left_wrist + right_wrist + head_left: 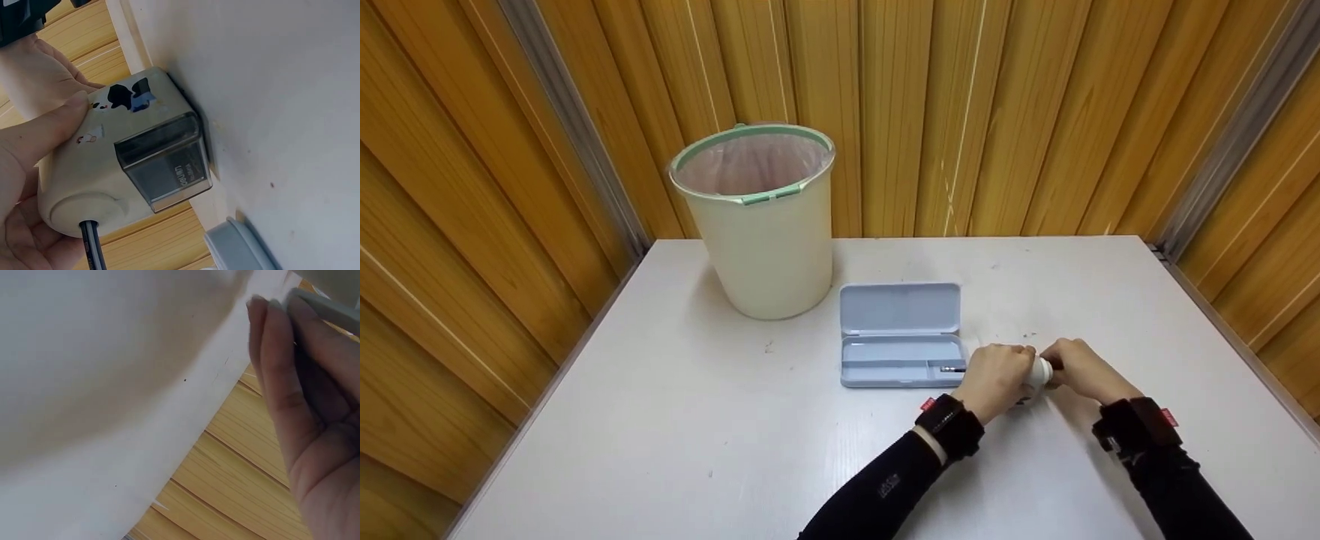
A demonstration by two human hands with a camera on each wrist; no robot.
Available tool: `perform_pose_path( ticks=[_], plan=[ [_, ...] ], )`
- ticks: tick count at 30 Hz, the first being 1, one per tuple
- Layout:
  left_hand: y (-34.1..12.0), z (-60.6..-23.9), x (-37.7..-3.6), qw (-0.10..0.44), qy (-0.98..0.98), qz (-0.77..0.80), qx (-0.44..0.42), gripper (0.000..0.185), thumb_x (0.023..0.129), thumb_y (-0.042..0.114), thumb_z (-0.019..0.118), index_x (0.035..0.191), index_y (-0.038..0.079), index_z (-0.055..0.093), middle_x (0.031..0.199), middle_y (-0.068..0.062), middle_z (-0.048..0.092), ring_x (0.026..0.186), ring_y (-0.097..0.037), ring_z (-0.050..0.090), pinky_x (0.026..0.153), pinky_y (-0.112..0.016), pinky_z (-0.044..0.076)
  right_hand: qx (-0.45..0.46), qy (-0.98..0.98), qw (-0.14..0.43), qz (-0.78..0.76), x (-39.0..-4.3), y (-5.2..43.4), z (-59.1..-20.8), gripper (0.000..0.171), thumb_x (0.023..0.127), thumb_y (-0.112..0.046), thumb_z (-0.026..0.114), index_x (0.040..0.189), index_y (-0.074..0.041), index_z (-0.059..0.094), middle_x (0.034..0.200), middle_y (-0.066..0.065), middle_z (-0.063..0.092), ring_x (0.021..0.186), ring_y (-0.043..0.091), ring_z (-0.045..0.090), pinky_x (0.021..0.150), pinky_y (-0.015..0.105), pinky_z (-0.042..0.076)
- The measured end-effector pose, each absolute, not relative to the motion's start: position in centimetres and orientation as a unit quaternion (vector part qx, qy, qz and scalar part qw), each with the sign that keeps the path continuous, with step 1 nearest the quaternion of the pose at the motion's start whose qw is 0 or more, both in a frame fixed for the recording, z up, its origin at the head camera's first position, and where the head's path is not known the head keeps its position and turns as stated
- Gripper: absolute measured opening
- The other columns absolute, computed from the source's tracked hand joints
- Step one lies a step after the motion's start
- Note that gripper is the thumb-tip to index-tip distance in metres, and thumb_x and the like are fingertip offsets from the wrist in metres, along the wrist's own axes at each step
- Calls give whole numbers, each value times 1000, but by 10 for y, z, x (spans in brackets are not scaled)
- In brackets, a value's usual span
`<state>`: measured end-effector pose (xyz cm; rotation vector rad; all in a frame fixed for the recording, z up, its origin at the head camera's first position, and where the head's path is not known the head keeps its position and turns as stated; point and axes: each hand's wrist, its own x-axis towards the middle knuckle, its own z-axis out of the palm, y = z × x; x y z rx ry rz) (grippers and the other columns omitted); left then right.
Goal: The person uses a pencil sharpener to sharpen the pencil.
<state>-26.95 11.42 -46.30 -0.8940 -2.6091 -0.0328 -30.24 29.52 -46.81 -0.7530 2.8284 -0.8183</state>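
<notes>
Cream plastic pencil sharpener (121,163), boxy with rounded corners, cartoon stickers and a smoky translucent shavings drawer, stands on the smooth white surface (697,435) just right of the open pale-blue pencil case (901,335). Left hand (996,379) clasps its body where a dark pencil (93,247) enters; right hand (1076,367) curls round its far end. Ribbed wooden wall and a cream bin (757,225) stand behind.

- The left hand (34,169) grips a cream pencil sharpener (112,163) standing on the white table (270,84).
- A dark pencil (93,247) enters its round front.
- A grey case (236,250) lies nearby.
</notes>
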Motion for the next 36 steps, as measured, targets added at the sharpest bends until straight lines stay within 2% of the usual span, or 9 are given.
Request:
perform_pose_path(
  ticks=[7, 24, 36],
  plan=[
    [112, -464, -269, 192, -930, -23, -311, 25, 78, 35, 80, 94, 21, 67, 85, 12, 70, 69, -4, 64, 57, -16, 50, -253, 921, 88, -282, -294, 296, -466, 4, 80, 5, 72, 75, 5, 71, 69, 13, 72, 60, 11, 63, 55, 20, 52],
    [115, -461, -268, 179, -938, -17, -297, 28, 77, 39, 82, 94, 23, 67, 87, 13, 71, 72, -4, 66, 59, -17, 52, -277, 916, 93, -276, -287, 301, -467, 6, 79, -1, 74, 75, 0, 70, 68, 6, 71, 58, 2, 57, 56, 18, 48],
    [116, -463, -269, 188, -936, -17, -296, 31, 75, 42, 83, 93, 23, 68, 86, 14, 71, 73, -4, 67, 58, -18, 52, -269, 919, 104, -269, -282, 303, -464, 5, 78, 1, 74, 78, 1, 70, 70, 4, 70, 59, 0, 52, 55, 19, 44]
  ],
)
